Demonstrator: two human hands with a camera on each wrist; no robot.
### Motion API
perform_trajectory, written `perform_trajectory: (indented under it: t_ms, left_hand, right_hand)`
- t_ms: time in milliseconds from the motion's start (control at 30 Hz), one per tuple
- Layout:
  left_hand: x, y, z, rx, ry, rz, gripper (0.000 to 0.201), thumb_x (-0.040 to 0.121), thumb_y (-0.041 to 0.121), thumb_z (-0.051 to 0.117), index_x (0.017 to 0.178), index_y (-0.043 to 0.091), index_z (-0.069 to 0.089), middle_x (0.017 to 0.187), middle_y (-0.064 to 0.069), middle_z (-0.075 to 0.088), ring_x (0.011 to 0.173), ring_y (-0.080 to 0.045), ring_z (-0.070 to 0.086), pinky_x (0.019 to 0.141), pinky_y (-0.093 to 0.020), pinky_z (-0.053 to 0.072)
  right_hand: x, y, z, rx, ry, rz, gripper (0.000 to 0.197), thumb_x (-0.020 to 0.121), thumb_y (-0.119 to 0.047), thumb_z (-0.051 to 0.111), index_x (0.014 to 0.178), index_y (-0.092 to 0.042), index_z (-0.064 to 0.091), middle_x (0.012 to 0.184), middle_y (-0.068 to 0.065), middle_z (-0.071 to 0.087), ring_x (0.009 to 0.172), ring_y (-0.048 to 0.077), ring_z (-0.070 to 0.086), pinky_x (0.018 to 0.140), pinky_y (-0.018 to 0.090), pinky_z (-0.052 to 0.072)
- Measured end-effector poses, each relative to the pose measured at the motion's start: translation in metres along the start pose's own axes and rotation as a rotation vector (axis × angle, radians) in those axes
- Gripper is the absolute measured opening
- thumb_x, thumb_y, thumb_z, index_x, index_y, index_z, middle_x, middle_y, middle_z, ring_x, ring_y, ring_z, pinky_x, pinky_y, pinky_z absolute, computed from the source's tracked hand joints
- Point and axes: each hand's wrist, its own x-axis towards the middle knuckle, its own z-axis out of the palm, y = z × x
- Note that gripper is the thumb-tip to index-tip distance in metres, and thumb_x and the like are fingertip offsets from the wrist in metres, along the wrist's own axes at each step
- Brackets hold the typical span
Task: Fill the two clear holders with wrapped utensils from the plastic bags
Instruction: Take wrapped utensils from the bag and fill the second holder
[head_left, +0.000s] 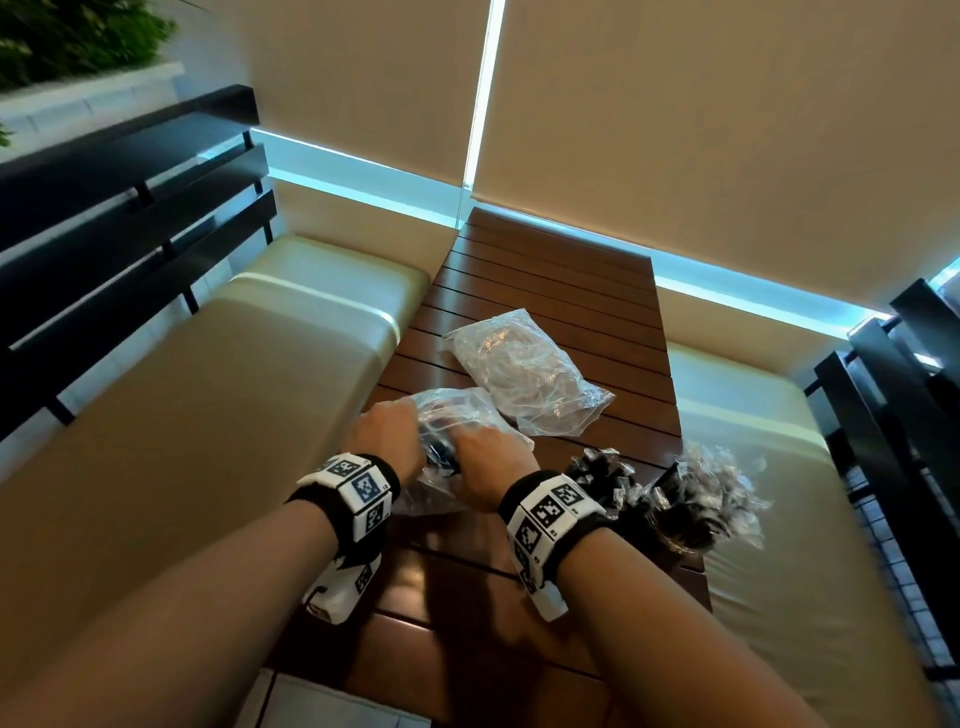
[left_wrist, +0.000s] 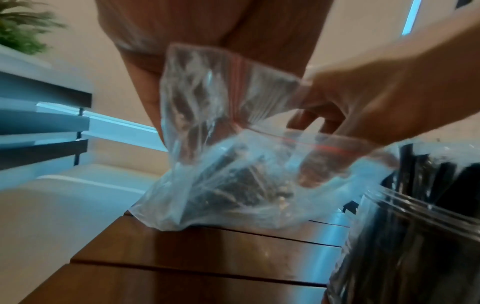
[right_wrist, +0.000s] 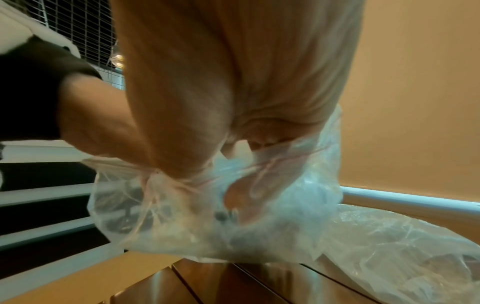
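**Both hands working at the mouth of the near bag on a slatted table**

A long, narrow table of dark brown wooden slats is running away from the person toward pale roller blinds, with cool daylight showing in strips beneath and between them. Cream cushioned benches are lying along both sides, their padding smooth and slightly glossy, backed by black slatted rails. A green plant is standing blurred in the far left corner.

Two clear zip bags are lying on the slats. The far bag is resting flat and crinkled, well apart from the hands. The near bag is sitting upright and crumpled between the hands, thin film with a red seal line at its mouth and dark contents inside, probably wrapped utensils, though the blur is making that hard to confirm.

The left hand is pinching the upper flap of the near bag and holding it up. The right hand is curling its fingers round the opposite edge of the mouth, some fingers showing through the film from inside.

Just right of the right wrist, two clear holders are standing side by side near the table's right edge, the left holder and the right holder both bristling with black utensils in shiny clear wrappers.
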Motion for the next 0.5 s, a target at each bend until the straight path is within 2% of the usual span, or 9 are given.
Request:
perform_trajectory:
  t_ms: [67,133,233,300,400,500]
  left_hand:
    - [0.004,-0.005,-0.004,-0.038,-0.028,-0.024,0.026,0.078,0.019,0.062,0.105,0.017,0.064,0.103,-0.009,0.069,0.095,-0.032,0.066,0.081,-0.038,0.055]
    - [0.007,-0.007,-0.008,-0.076,-0.04,-0.029,0.027,0.077,0.019,0.061,0.104,0.017,0.065,0.101,-0.009,0.069,0.093,-0.032,0.066,0.079,-0.038,0.056]
    - [0.013,-0.009,-0.015,-0.113,-0.027,-0.008,0.019,0.079,0.017,0.058,0.097,0.018,0.064,0.099,-0.009,0.069,0.091,-0.032,0.065,0.075,-0.036,0.054]
    - [0.015,-0.005,-0.019,-0.128,-0.002,0.027,0.01,0.081,0.019,0.055,0.088,0.018,0.061,0.098,-0.01,0.068,0.091,-0.034,0.064,0.074,-0.037,0.053]
    - [0.01,0.005,-0.023,-0.164,0.027,0.097,0.005,0.083,0.019,0.053,0.08,0.016,0.056,0.093,-0.01,0.064,0.089,-0.036,0.062,0.073,-0.037,0.049]
    - [0.002,0.013,-0.029,-0.177,0.068,0.151,0.011,0.084,0.016,0.054,0.091,0.015,0.061,0.098,-0.009,0.059,0.09,-0.034,0.059,0.076,-0.038,0.05]
  right_hand:
    - [0.0,-0.001,-0.004,-0.009,0.089,0.014,0.036,0.09,-0.015,0.057,0.125,-0.012,0.055,0.112,0.01,0.066,0.103,0.028,0.064,0.084,0.036,0.051]
    - [0.0,-0.003,-0.008,-0.042,0.138,0.049,0.02,0.092,-0.015,0.054,0.11,-0.009,0.062,0.104,0.01,0.069,0.096,0.028,0.066,0.079,0.036,0.05]
    - [0.005,-0.013,-0.018,-0.18,0.199,0.039,0.016,0.092,-0.017,0.051,0.095,-0.012,0.066,0.092,0.008,0.069,0.087,0.028,0.067,0.074,0.035,0.05]
    - [0.013,-0.02,-0.025,-0.172,0.142,-0.046,0.021,0.094,-0.015,0.048,0.101,-0.009,0.067,0.1,0.011,0.07,0.092,0.027,0.066,0.077,0.036,0.051]
    - [0.027,-0.02,-0.027,-0.074,-0.022,-0.072,0.029,0.096,-0.014,0.047,0.12,-0.009,0.062,0.121,0.011,0.065,0.112,0.027,0.06,0.095,0.037,0.046]
    - [0.04,-0.015,-0.021,-0.012,-0.197,-0.017,0.034,0.095,-0.013,0.049,0.128,-0.012,0.057,0.131,0.009,0.058,0.127,0.027,0.05,0.107,0.041,0.039]
